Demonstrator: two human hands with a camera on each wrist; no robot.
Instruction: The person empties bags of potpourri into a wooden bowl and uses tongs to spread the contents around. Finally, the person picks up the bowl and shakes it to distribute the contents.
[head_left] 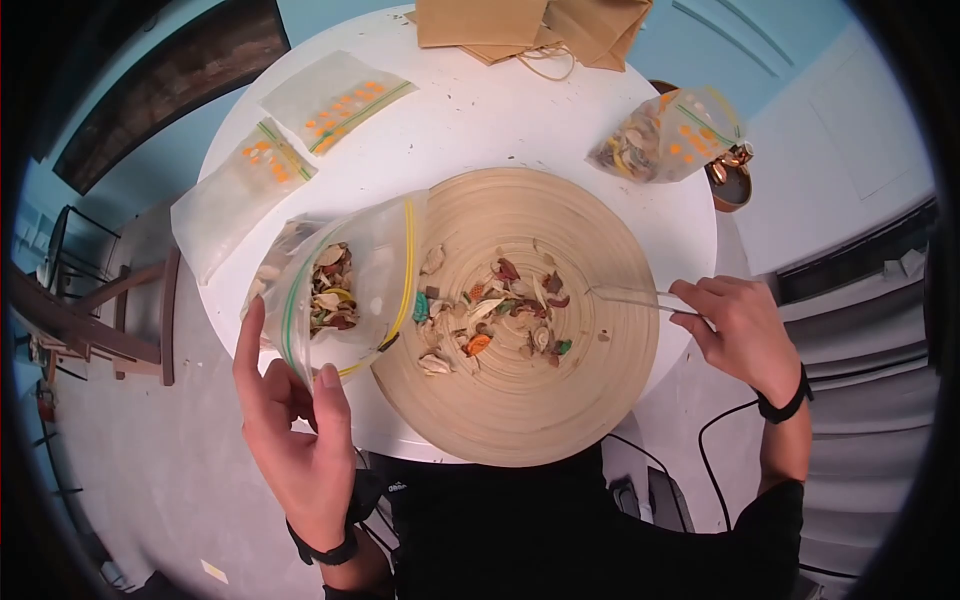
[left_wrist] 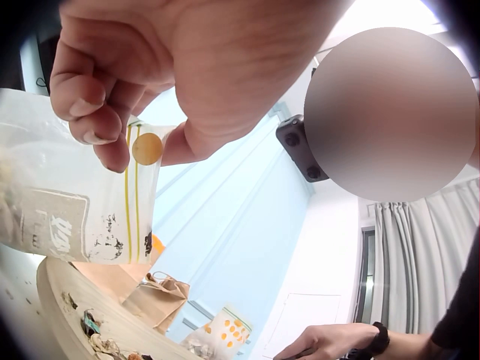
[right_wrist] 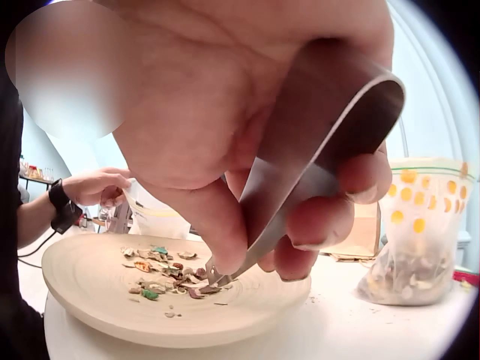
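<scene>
A round wooden plate (head_left: 520,415) carries a loose heap of dried pieces (head_left: 495,308), brown, cream, orange and green. My left hand (head_left: 300,440) pinches the rim of a clear zip bag (head_left: 385,235) at the plate's left edge; the bag's mouth gapes and similar pieces lie inside. In the left wrist view, fingers and thumb of the left hand (left_wrist: 195,67) grip the bag (left_wrist: 67,202) by its yellow seal. My right hand (head_left: 745,335) holds metal tweezers (head_left: 640,297), pointing at the heap's right side. The right wrist view shows the tweezers (right_wrist: 300,180) low over the plate (right_wrist: 90,300), tips beside the pieces.
Two zip bags with orange marks, one (head_left: 335,100) and another (head_left: 240,200), lie at the back left of the white table (head_left: 480,105). A filled bag (head_left: 665,140) stands back right by a brown bowl (head_left: 733,190). Brown paper bags (head_left: 480,25) are at the far edge.
</scene>
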